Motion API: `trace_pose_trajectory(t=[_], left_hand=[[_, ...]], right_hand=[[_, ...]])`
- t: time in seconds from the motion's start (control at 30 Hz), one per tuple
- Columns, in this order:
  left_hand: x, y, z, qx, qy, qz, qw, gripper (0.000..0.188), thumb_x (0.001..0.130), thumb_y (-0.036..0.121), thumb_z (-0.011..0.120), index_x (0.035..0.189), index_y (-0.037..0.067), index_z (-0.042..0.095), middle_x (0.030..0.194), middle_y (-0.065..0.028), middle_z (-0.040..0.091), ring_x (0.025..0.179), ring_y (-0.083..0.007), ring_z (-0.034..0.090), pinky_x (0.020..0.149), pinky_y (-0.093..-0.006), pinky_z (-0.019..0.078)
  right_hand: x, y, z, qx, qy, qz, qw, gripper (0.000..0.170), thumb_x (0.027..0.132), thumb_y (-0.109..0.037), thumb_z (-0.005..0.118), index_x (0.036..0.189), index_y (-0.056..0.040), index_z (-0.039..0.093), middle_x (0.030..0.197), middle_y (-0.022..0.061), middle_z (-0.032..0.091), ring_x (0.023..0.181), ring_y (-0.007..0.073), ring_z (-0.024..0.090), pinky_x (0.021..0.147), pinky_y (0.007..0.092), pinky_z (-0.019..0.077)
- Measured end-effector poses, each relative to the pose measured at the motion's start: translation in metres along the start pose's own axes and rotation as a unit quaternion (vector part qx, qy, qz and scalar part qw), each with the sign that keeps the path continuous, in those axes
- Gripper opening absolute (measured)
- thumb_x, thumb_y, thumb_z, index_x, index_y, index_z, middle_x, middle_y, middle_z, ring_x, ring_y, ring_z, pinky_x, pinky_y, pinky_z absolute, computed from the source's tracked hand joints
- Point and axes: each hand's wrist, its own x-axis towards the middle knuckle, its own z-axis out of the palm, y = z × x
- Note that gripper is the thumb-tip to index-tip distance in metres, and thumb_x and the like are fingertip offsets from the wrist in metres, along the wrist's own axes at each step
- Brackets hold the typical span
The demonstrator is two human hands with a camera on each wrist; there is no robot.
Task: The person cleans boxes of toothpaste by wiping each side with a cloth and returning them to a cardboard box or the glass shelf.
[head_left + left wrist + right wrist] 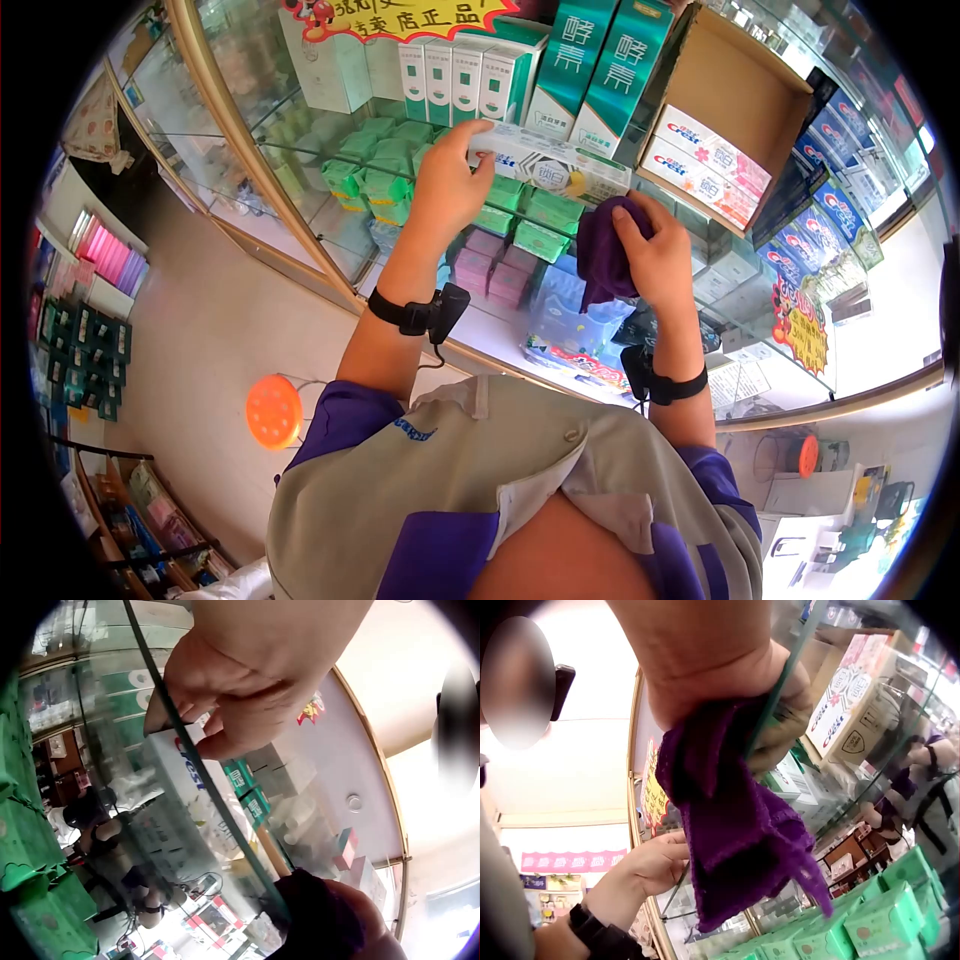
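Observation:
A long white toothpaste box (550, 165) lies along the front of the upper glass shelf. My left hand (455, 180) pinches its left end; in the left wrist view the thumb and fingers of the left hand (232, 690) are around the end of the white box (199, 784). A purple cloth (605, 255) hangs from my right hand (660, 250), which grips it by the box's right end. In the right wrist view the purple cloth (735, 825) covers much of the right hand (780, 720), and its fingertips are partly hidden.
Tall green boxes (570, 70) stand behind the white box. An open carton (740, 60) holding toothpaste boxes is at the right. Green packs (385, 185) and pink packs (495, 265) fill the lower shelf. The glass shelf's edge runs beneath both hands; an orange stool (274, 411) stands at left.

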Motion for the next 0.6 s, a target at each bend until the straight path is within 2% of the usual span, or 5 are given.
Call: trace_pose_trajectory(t=[0.07, 0.23, 0.33, 0.5, 0.6], left_hand=[[-0.002, -0.008, 0.003, -0.052, -0.018, -0.018, 0.998, 0.034, 0.082, 0.002, 0.066, 0.116, 0.001, 0.060, 0.112, -0.0182, 0.065, 0.092, -0.0336, 0.065, 0.083, -0.0359, 0.0516], [-0.017, 0.048, 0.012, 0.248, 0.134, 0.201, 0.938, 0.032, 0.079, 0.002, 0.066, 0.111, 0.001, 0.061, 0.125, -0.0180, 0.058, 0.113, -0.0368, 0.056, 0.096, -0.0433, 0.0454], [-0.019, 0.073, 0.035, 0.123, 0.075, 0.268, 0.953, 0.030, 0.079, 0.001, 0.066, 0.108, 0.002, 0.062, 0.126, -0.0166, 0.058, 0.112, -0.0366, 0.057, 0.096, -0.0434, 0.0461], [-0.011, 0.109, 0.083, 0.011, 0.001, 0.296, 0.955, 0.030, 0.080, -0.001, 0.064, 0.109, 0.001, 0.062, 0.124, -0.0170, 0.060, 0.110, -0.0352, 0.059, 0.093, -0.0426, 0.0486], [0.004, 0.127, 0.118, -0.140, -0.126, 0.157, 0.969, 0.045, 0.084, 0.004, 0.063, 0.126, -0.005, 0.050, 0.122, -0.0211, 0.060, 0.102, -0.0291, 0.066, 0.083, -0.0419, 0.0539]], right_hand=[[0.002, 0.005, 0.002, 0.007, 0.001, -0.002, 1.000, 0.041, 0.087, -0.028, 0.067, 0.114, 0.0036, 0.065, 0.095, 0.0242, 0.069, 0.088, 0.0327, 0.070, 0.078, 0.0364, 0.0523], [-0.006, 0.002, 0.006, 0.008, 0.069, -0.007, 0.998, 0.034, 0.085, -0.023, 0.069, 0.108, 0.0020, 0.066, 0.092, 0.0232, 0.069, 0.083, 0.0329, 0.069, 0.075, 0.0372, 0.0522], [-0.008, 0.005, -0.001, 0.014, 0.112, -0.088, 0.990, 0.020, 0.079, -0.015, 0.072, 0.088, 0.0005, 0.063, 0.080, 0.0187, 0.064, 0.073, 0.0312, 0.065, 0.067, 0.0372, 0.0502], [0.002, 0.009, -0.061, -0.027, 0.186, -0.045, 0.981, 0.019, 0.077, -0.011, 0.071, 0.088, 0.0021, 0.063, 0.083, 0.0163, 0.063, 0.073, 0.0296, 0.062, 0.065, 0.0355, 0.0494], [0.023, 0.033, -0.100, -0.098, 0.244, -0.107, 0.959, 0.022, 0.076, -0.012, 0.070, 0.089, 0.0039, 0.064, 0.099, 0.0186, 0.065, 0.091, 0.0331, 0.064, 0.079, 0.0376, 0.0512]])
